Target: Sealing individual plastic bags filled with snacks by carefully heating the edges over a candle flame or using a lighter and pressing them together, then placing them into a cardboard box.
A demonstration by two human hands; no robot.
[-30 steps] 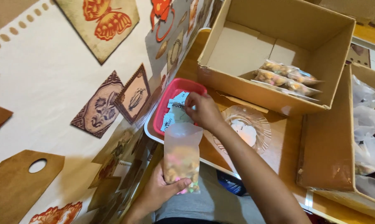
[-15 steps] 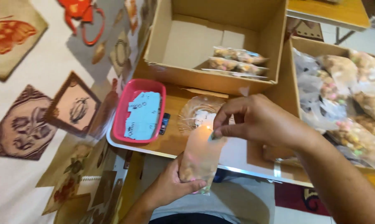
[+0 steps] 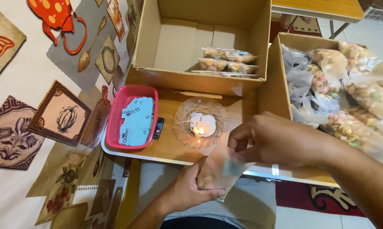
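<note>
A clear plastic bag of small mixed snacks is held between both hands just below the table's front edge. My left hand grips its lower part from underneath. My right hand pinches its top edge, close to a lit candle that stands in a clear glass dish on the low wooden table. The bag looks blurred.
A pink tray with pale blue paper labels sits left of the dish, a small dark lighter beside it. Behind stands an open cardboard box holding several sealed snack bags. A second box at right is piled with unsealed bags.
My right hand left the pink tray, came to the bag's top and carried it rightward to the candle flame. The camera view shifted right and closer.
</note>
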